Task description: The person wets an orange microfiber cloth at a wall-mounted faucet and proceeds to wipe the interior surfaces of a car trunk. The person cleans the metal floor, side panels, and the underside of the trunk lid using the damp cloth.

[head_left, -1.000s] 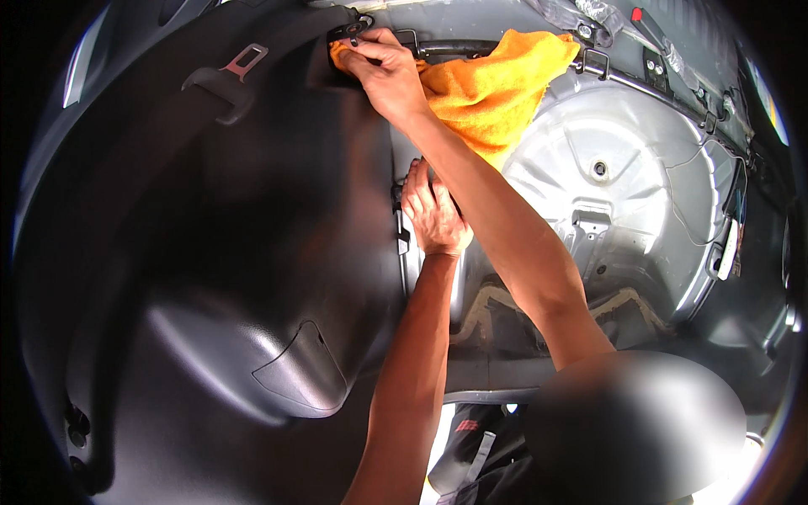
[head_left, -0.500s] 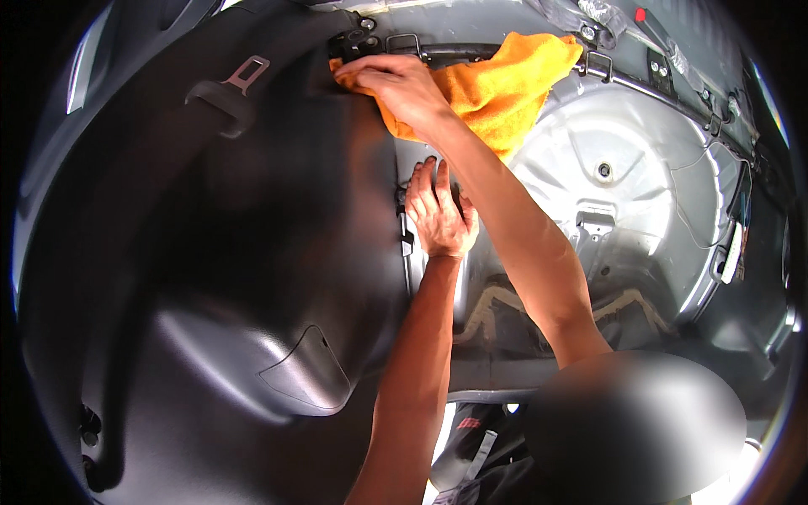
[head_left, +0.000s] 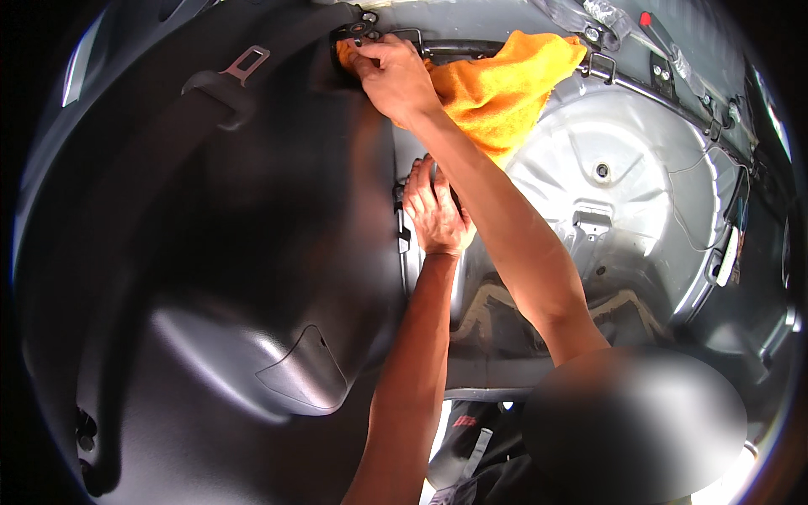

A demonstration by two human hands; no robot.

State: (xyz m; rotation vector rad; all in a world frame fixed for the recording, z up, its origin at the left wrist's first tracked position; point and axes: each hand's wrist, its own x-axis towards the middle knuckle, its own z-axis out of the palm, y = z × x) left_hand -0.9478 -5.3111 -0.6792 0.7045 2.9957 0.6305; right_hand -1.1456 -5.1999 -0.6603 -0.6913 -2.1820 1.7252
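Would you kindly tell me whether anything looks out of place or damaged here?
Nothing looks clearly spilled or damaged. The orange cloth lies rumpled, partly under the right hand. What seems oddest is a thin wire looping over the right side of the round metal well, because it looks slack.

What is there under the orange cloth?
A black bar shows on both sides of the cloth, so it probably runs under; what else lies covered cannot be seen.

hand (head_left: 399, 79) (head_left: 433, 206) ×2 | orange cloth (head_left: 492, 93) ×1 | seat-belt tongue (head_left: 238, 70) ×1 | round metal well (head_left: 562, 172) ×1
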